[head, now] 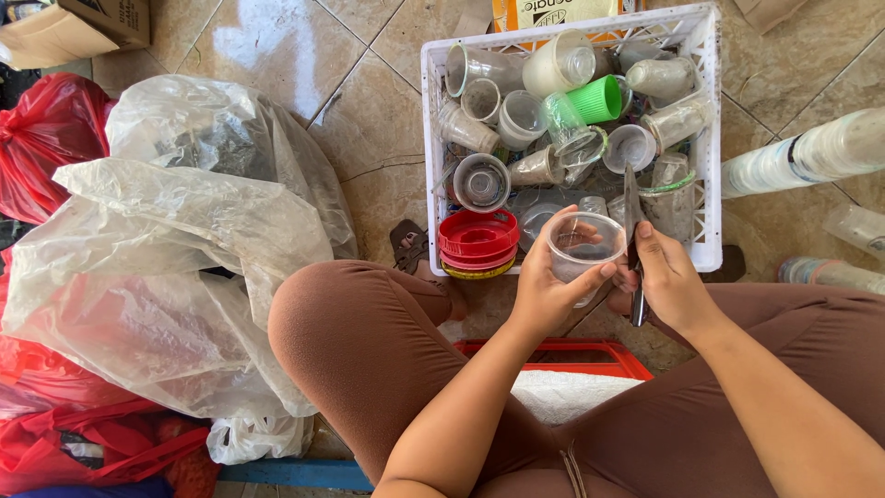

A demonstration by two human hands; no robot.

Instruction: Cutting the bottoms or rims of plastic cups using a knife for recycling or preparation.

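Observation:
My left hand (544, 290) grips a clear plastic cup (584, 245) from below, its mouth facing up. My right hand (671, 281) holds a knife (632, 231) upright, with the blade beside the cup's right rim. Both hands hover over the near edge of a white plastic crate (430, 138) filled with several clear plastic cups, a green cup (595, 100) and a stack of red lids (477, 242). My knees in brown trousers frame the lower view.
Big clear plastic bags (175, 258) and red bags (41, 138) lie at the left. A stack of clear cups (807, 155) lies at the right. A red crate with white cloth (562, 378) sits between my legs. A cardboard box (74, 28) stands top left.

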